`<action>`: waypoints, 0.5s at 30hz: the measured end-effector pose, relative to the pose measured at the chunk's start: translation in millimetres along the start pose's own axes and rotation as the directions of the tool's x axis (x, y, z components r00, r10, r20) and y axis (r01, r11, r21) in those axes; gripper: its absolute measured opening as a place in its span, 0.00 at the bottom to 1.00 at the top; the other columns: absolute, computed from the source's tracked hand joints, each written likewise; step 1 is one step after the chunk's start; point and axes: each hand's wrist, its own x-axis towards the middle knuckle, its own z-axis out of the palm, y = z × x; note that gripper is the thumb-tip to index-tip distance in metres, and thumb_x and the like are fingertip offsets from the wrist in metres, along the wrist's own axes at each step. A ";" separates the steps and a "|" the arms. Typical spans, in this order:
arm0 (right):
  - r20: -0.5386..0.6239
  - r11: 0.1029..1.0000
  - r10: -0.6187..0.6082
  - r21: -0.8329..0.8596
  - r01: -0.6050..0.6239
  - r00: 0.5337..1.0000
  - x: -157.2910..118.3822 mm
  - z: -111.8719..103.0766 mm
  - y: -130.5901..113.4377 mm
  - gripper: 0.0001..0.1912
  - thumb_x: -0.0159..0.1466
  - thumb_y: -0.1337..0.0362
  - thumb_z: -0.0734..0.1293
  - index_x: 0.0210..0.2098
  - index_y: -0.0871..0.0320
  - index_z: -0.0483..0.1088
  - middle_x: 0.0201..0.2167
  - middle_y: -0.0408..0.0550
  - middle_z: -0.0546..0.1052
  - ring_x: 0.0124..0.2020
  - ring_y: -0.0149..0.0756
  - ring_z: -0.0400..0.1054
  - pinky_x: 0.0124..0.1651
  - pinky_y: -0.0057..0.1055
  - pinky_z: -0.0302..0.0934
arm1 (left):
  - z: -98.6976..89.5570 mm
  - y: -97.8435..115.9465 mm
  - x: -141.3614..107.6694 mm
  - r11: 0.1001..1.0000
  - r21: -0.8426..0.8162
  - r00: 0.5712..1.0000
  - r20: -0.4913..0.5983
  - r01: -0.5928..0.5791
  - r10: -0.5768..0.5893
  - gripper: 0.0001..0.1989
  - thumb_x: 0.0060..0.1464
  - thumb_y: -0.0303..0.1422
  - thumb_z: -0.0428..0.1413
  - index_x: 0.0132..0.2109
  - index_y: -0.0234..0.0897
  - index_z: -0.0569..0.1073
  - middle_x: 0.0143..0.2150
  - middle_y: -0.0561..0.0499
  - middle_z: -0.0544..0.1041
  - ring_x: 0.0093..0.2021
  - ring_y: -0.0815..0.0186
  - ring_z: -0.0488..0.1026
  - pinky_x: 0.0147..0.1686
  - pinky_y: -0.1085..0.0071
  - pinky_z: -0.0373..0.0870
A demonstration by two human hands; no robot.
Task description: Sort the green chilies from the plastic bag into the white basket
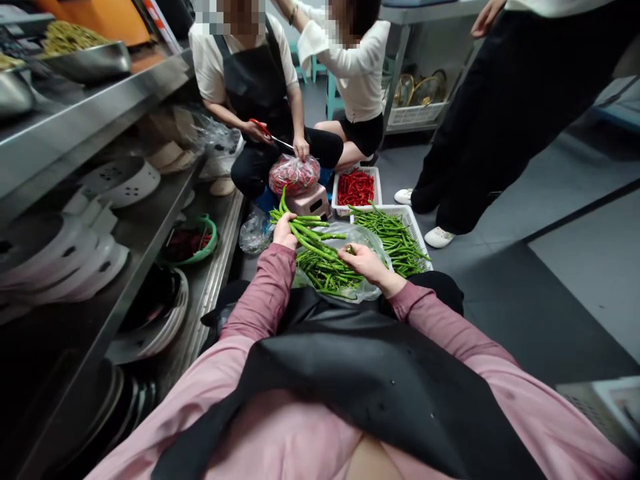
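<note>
Several long green chili peppers (311,235) fan out from my left hand (285,232), whose fingers are wrapped round them. My right hand (367,263) is beside their right-hand ends, its fingertips pinched together; what they grip, if anything, is too small to make out. Under both hands lies a clear plastic bag (373,239), open and filled with more green peppers (325,272). Just behind it to the right is a white basket (413,220) heaped with long green peppers (393,241).
Red peppers (356,189) fill a smaller white basket (379,190). Opposite, a seated person holds red scissors (261,128) at a bag of red peppers (294,175) on a stool (310,201). Metal shelving (150,87) runs along the left. Another person stands at the right.
</note>
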 end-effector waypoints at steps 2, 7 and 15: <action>0.025 0.998 0.003 -0.059 -0.001 1.000 1.7 0.8 -0.5 0.20 0.55 0.48 0.67 0.29 0.61 0.65 0.17 0.35 0.60 0.18 0.21 0.48 0.21 0.23 0.42 | 0.2 0.0 -1.6 1.000 -0.008 1.000 0.001 0.004 -0.004 0.05 0.43 0.24 0.51 0.23 0.36 0.62 0.17 0.51 0.67 0.27 0.56 0.75 0.32 0.58 0.74; 0.230 0.987 0.110 0.093 -0.134 0.967 1.0 1.7 4.7 0.22 0.54 0.45 0.67 0.29 0.59 0.63 0.15 0.33 0.55 0.15 0.19 0.43 0.18 0.22 0.36 | -1.0 1.9 -2.4 0.999 -0.040 1.000 0.003 0.027 -0.027 0.05 0.42 0.24 0.52 0.24 0.36 0.63 0.19 0.49 0.70 0.26 0.56 0.74 0.30 0.58 0.74; 0.368 0.876 0.226 0.328 -0.354 0.902 2.1 5.3 10.5 0.22 0.55 0.48 0.69 0.30 0.61 0.63 0.22 0.37 0.62 0.14 0.16 0.43 0.16 0.21 0.31 | -2.0 -0.3 5.0 0.996 -0.081 1.000 -0.010 0.020 -0.020 0.04 0.42 0.24 0.52 0.24 0.35 0.64 0.19 0.50 0.69 0.27 0.57 0.75 0.30 0.59 0.74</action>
